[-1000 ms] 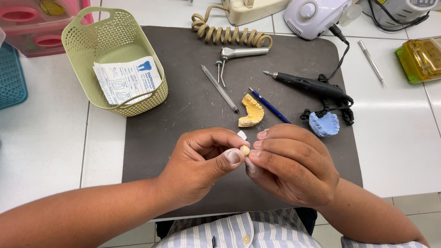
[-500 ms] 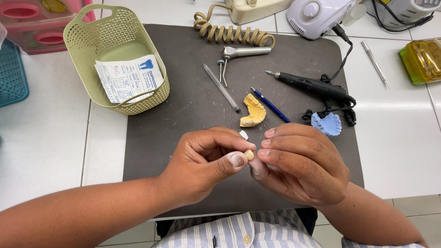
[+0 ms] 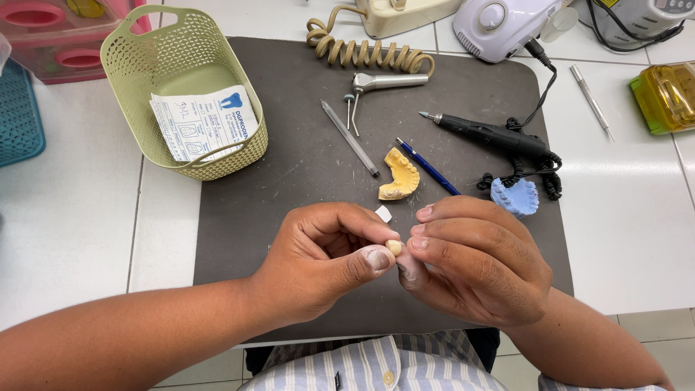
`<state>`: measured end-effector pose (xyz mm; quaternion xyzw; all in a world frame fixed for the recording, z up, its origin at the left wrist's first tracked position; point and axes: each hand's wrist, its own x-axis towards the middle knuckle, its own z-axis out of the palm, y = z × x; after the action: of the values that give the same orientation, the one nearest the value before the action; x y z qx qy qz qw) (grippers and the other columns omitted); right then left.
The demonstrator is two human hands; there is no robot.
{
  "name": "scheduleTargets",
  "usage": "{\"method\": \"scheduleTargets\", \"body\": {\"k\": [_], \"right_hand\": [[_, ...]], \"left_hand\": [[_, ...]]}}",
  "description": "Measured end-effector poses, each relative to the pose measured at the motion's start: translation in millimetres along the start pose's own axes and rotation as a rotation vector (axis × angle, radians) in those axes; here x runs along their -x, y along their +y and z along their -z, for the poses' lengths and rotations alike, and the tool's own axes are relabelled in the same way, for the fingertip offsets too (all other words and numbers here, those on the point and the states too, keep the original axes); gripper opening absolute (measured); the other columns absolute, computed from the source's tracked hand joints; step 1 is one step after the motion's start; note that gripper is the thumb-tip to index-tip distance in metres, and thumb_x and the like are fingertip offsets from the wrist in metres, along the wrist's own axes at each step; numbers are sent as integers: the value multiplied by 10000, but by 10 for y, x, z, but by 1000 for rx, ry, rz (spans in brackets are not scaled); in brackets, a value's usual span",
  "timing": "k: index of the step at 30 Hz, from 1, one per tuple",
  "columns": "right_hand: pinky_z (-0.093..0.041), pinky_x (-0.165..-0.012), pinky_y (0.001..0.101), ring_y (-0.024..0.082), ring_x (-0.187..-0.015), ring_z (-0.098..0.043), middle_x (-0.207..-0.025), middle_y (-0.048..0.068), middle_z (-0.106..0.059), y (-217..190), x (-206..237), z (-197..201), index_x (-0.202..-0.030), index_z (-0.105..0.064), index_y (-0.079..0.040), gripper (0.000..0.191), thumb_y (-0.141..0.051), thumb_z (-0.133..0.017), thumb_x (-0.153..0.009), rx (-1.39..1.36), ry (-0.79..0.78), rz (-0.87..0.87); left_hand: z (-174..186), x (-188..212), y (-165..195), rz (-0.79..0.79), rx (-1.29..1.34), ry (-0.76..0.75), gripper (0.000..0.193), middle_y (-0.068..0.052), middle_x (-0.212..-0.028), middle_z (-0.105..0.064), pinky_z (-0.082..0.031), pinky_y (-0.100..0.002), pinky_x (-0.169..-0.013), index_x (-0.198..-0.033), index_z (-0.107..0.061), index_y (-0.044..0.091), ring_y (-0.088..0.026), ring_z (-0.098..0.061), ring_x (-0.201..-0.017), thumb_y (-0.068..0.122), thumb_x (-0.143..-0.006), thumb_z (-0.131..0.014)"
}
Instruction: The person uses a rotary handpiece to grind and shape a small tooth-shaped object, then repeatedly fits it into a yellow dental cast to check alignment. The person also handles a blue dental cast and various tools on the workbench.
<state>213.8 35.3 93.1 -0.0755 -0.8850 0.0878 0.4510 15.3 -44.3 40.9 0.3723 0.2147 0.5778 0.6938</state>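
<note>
My left hand and my right hand meet over the front of a dark grey mat. Between their fingertips they pinch a small cream tooth-shaped piece. A tiny white chip lies on the mat just behind my left fingers. Farther back lie a yellow dental cast, a blue pen and a blue dental cast.
A green basket with a printed paper slip stands at the mat's left. A black handpiece with coiled cable, a grey stick, a metal handpiece, a white motor unit and a yellow box sit behind.
Both hands stayed together over the mat's front and turned the small cream piece slightly between the fingertips. Nothing else has moved.
</note>
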Motion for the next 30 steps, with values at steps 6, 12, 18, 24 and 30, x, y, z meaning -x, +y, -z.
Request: {"method": "scheduleTargets", "body": {"k": [6, 12, 18, 24, 30], "right_hand": [[-640, -776, 346, 235, -881, -730, -909, 89, -696, -6, -9, -2, -1047, -666, 6, 284, -88, -847, -850, -10, -9, -5], [-643, -746, 340, 244, -875, -735, -910, 99, -701, -2, -14, -8, -1060, -672, 24, 287, -107, -832, -861, -21, -23, 2], [-639, -743, 335, 226, -860, -736, -886, 79, -710, 10, -4, -25, -995, -672, -7, 247, -149, -827, -865, -30, -10, -10], [-629, -748, 319, 217, -866, -735, -872, 66, -705, 1, 19, -38, -963, -674, -39, 246, -174, -846, -849, -57, 24, -59], [-625, -743, 318, 220, -867, -736, -869, 69, -701, 4, 27, -43, -969, -672, -33, 266, -186, -851, -845, -64, 40, -65]], "left_hand": [[-10, -2, 22, -12, -22, -16, 102, -137, -1085, -727, -629, -274, -875, -1094, -681, -12, -141, -718, -1012, 35, -1009, -711], [-24, -4, 19, -3, 13, -25, 99, -147, -1082, -725, -645, -304, -911, -1087, -681, -15, -161, -730, -1032, 36, -1005, -704], [-11, -6, 18, -1, -18, -25, 98, -150, -1087, -730, -646, -300, -902, -1075, -679, -13, -160, -732, -1025, 50, -1004, -705], [-1, -11, -14, -6, 4, -25, 98, -155, -1089, -727, -642, -301, -898, -1072, -683, -15, -160, -729, -1020, 55, -1008, -707], [1, -11, -20, -11, 2, -28, 88, -147, -1085, -722, -645, -301, -890, -1059, -674, -12, -158, -728, -1016, 50, -1006, -707]]}}
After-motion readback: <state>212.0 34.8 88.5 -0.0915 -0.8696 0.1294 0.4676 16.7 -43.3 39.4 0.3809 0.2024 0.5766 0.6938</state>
